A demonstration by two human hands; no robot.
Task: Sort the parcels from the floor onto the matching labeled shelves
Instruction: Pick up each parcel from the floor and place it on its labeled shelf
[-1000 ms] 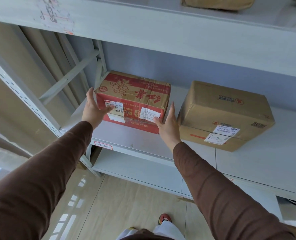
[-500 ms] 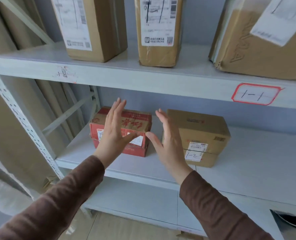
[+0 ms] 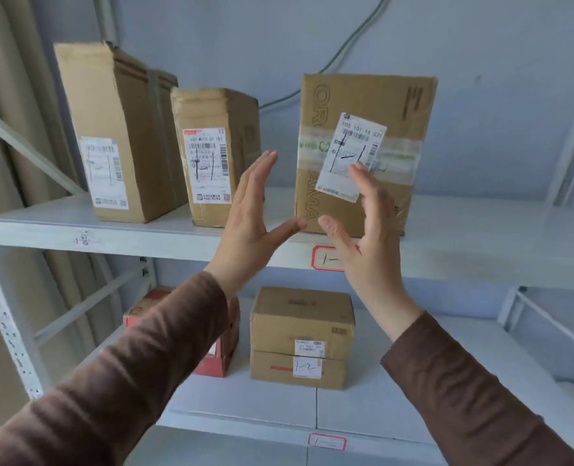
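Shelving unit with two visible tiers. Upper shelf (image 3: 43, 227), front edge tagged with a red-bordered label (image 3: 326, 258) partly hidden by the right hand, carries three upright parcels: a tall box (image 3: 117, 129) at left, a narrower box (image 3: 215, 156) beside it, and a broad taped box (image 3: 366, 105) at right with a loose-looking shipping slip (image 3: 349, 156) marked "1-1". Lower shelf (image 3: 413, 408), with its own edge label (image 3: 327, 442), holds a red carton (image 3: 218, 358), largely hidden by the left sleeve, and, just right of it, a brown parcel (image 3: 300, 338) marked "1-2". Left hand (image 3: 248, 227) and right hand (image 3: 369, 237) are raised in front of the upper shelf, both spread wide, palms facing, holding nothing. No floor parcel is in view. Risk, as judged: a raised hand could brush the broad taped box or tear its slip, and the tall upright boxes could topple if nudged.
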